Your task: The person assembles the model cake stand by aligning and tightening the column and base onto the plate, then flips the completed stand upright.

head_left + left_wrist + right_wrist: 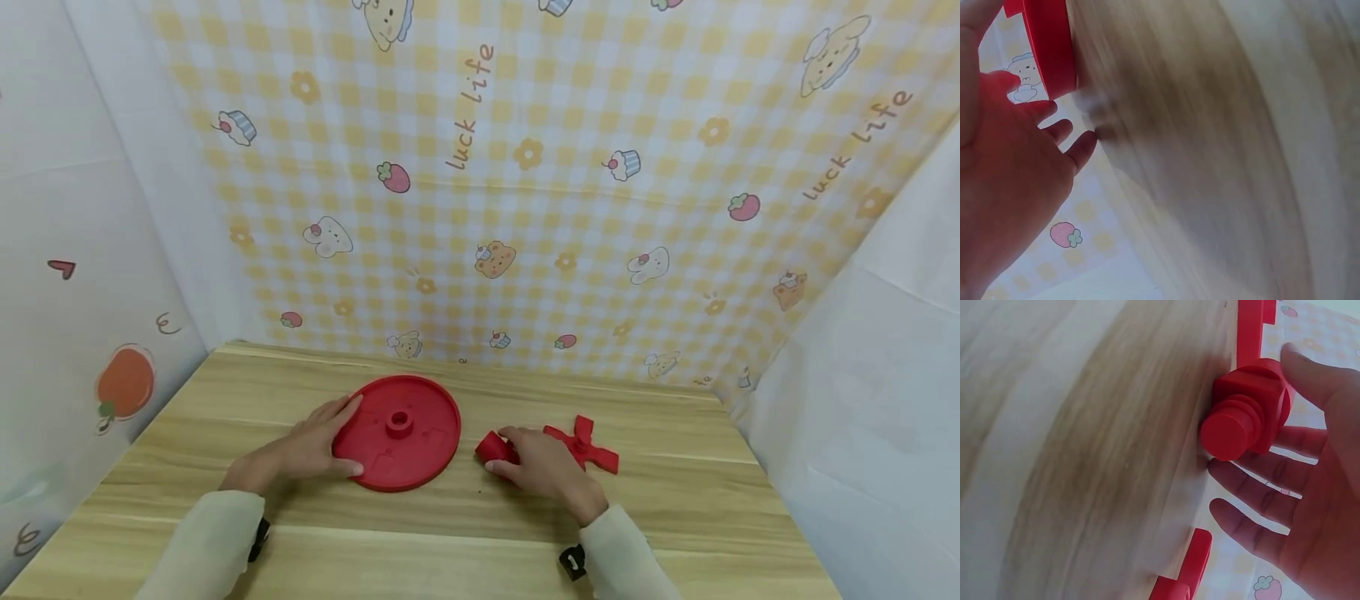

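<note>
**Early stage, every part separate**

Work looks barely begun: no piece on the counter [405, 550] is joined. The left hand [311, 446], fingers spread, touches the red disc [400, 430] at its nine o'clock; the right hand [543, 462] curls round a red knob [493, 450] at the disc's three o'clock (a red cross [581, 442] lies farther that way). The disc lies flat, with a raised, hollow hub.

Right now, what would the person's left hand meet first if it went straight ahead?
The red disc: the left hand is at its rim, though exact finger contact is hard to tell.
</note>
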Demonstrator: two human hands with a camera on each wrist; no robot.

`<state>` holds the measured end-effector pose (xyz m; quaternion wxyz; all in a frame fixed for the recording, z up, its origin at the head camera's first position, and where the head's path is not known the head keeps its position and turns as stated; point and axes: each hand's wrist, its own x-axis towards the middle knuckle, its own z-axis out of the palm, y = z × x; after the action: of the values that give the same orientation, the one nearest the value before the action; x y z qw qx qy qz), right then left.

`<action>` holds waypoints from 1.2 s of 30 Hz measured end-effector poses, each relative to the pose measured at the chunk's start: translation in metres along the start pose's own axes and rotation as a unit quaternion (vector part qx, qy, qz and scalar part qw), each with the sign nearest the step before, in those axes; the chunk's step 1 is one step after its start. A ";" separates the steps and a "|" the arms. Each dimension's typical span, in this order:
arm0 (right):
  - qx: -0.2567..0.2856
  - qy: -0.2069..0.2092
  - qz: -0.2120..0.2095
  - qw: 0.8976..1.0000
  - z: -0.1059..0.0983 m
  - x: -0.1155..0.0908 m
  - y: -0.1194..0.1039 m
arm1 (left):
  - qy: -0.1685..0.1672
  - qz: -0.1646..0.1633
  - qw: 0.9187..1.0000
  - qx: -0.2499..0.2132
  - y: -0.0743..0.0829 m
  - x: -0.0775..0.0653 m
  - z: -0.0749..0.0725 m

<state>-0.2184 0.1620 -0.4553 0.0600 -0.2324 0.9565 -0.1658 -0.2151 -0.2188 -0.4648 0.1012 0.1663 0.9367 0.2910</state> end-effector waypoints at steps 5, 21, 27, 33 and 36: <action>0.015 -0.003 0.002 1.000 0.002 0.002 0.001 | -0.021 0.000 0.999 -0.023 -0.001 0.000 0.001; 0.166 0.110 0.046 0.979 0.011 0.031 -0.017 | -0.033 -0.015 0.999 -0.030 0.003 0.002 0.001; 0.239 0.183 0.033 0.953 0.019 0.052 -0.039 | -0.054 -0.026 0.998 -0.021 0.005 0.000 -0.004; 0.285 0.185 0.019 0.940 0.022 0.064 -0.059 | -0.065 -0.054 0.996 -0.019 0.006 0.002 -0.003; 0.302 0.176 0.017 0.937 0.024 0.067 -0.067 | -0.060 -0.061 0.996 -0.016 0.005 0.003 0.000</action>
<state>-0.2451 0.0677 -0.4572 -0.0389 -0.1537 0.8604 -0.4843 -0.2171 -0.2138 -0.4620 0.1780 0.1240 0.9325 0.2889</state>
